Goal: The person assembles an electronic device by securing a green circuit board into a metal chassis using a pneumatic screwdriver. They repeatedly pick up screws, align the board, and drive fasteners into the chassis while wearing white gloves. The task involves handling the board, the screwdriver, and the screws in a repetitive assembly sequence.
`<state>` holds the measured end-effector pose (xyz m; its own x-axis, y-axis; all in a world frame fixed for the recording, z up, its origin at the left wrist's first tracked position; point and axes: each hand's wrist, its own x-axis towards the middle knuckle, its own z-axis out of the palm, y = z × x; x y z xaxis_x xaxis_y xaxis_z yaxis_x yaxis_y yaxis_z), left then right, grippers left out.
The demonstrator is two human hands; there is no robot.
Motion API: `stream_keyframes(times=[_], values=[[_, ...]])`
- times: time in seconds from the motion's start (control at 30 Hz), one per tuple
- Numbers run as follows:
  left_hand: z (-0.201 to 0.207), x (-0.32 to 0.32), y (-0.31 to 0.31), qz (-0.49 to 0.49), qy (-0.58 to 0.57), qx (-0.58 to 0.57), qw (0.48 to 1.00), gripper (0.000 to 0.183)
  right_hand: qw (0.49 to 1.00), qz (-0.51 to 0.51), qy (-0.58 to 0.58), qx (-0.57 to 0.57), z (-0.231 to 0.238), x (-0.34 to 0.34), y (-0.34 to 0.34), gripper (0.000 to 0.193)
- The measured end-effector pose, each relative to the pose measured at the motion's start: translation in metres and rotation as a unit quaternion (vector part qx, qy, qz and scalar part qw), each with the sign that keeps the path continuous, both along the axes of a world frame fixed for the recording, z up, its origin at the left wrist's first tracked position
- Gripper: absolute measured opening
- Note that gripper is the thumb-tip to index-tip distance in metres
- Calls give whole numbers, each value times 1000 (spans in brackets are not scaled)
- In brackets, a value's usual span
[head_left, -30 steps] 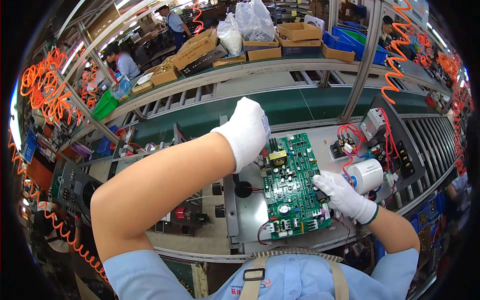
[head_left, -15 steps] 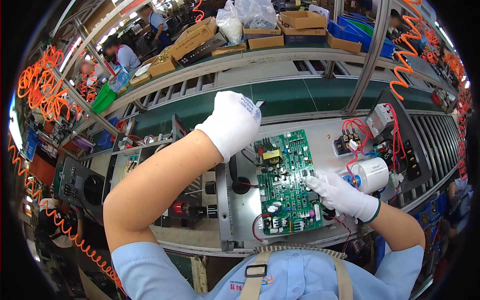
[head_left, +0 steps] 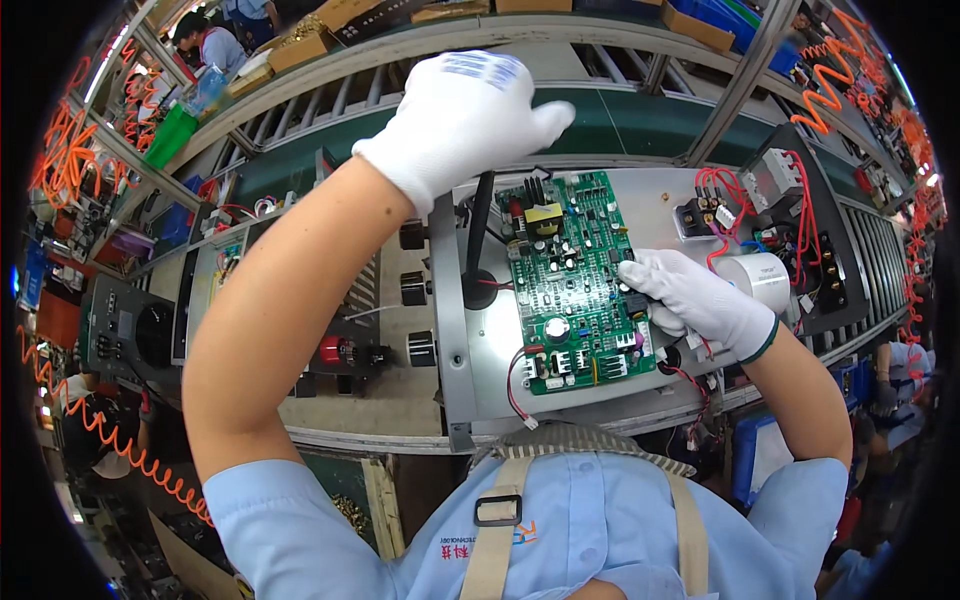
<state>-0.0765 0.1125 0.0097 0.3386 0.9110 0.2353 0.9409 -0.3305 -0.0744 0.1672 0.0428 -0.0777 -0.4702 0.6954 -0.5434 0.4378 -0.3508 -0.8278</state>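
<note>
L hand (head_left: 475, 112), white-gloved, curled nr far edge of green rectangular circuit bd (head_left: 578, 292); can't tell if holding. R hand (head_left: 695, 297), ditto glove, half-curled, touching bd's R edge, grip unclear. Bd's over silver metal panel (head_left: 652, 207).

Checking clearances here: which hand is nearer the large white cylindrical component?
Right. The white-gloved right hand is just left of the white cylindrical component; the white-gloved left hand is much farther off, up and left in view.
</note>
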Motion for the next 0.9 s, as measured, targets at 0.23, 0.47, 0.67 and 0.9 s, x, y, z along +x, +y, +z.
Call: stream_keyframes(times=[0.23, 0.47, 0.67, 0.9], values=[[8, -86, -59, -135, -617, 57, 773, 31, 999, 26, 26, -5, 5, -3, 0, 36], [-71, -49, -268, -99, -677, -235, 690, 38, 997, 15, 59, -55, -9, 4, 5, 33], [-144, 16, -262, 83, -775, -335, 529, 47, 990, -29, 125, -51, -8, 4, -7, 28], [-137, 31, -251, 69, -839, -331, 425, 46, 994, -32, 101, -39, -3, 2, -12, 26]])
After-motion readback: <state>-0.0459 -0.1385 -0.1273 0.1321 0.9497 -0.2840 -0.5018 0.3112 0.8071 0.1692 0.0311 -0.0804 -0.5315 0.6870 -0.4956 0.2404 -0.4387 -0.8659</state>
